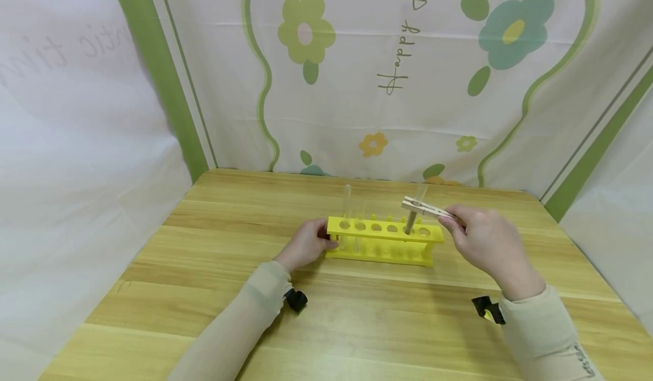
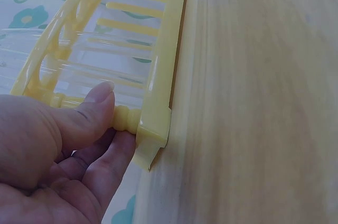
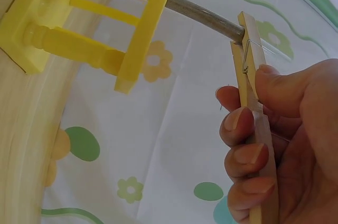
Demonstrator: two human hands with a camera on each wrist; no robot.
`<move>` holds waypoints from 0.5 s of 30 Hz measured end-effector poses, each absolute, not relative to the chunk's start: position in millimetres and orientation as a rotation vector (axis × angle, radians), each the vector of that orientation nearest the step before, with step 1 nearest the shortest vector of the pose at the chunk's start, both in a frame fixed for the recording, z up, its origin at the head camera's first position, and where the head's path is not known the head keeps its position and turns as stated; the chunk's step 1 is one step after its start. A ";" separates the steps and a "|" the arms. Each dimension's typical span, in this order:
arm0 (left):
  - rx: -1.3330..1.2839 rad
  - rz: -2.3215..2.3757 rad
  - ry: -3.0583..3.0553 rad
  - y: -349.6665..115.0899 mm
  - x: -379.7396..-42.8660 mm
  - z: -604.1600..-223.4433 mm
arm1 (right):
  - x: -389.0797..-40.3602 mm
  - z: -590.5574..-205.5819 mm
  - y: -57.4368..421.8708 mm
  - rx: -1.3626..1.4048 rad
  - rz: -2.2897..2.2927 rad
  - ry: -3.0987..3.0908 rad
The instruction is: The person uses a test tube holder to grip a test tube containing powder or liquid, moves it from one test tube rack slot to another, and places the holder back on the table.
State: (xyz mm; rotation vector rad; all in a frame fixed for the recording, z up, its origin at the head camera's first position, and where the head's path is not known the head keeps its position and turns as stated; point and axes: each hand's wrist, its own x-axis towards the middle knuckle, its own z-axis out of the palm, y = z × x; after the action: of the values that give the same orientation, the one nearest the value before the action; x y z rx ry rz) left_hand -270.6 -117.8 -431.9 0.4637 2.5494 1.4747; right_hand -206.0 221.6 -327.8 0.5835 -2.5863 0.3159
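Observation:
A yellow test tube rack [image 1: 384, 259] stands on the table. My left hand [image 1: 305, 244] grips its left end post, thumb and fingers around the post [image 2: 125, 118] in the left wrist view. My right hand [image 1: 492, 245] holds a wooden test tube clamp [image 1: 427, 207], fingers curled round its handles [image 3: 264, 166]. The clamp's jaws close around a test tube [image 3: 203, 17] with dark brownish contents. The tube's lower end passes through a hole near the rack's right end, its bottom above the base in the right wrist view. Two clear test tubes [image 1: 347, 205] stand in the left holes.
The rack is on a wood-grain table [image 1: 204, 290]. Upright drying pegs [image 2: 134, 10] line the rack's back. A white curtain [image 1: 347, 109] with flower prints hangs behind the far edge, and white fabric [image 1: 87, 160] hangs at the sides.

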 end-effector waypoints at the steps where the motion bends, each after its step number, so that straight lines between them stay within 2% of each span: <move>1: 0.467 1.476 2.551 -117.6 -270.6 -432.0 | -206.1 -328.2 221.6 0.585 0.316 -2.590; 15: 0.473 1.456 2.576 -117.3 -269.0 -429.9 | -207.9 -334.3 219.9 0.573 0.320 -2.647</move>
State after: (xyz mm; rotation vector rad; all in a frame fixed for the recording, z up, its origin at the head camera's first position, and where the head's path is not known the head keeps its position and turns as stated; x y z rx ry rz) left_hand -269.0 -117.3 -429.9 0.4732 2.5765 1.4564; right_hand -207.9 219.9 -334.3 0.5730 -2.6474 0.3201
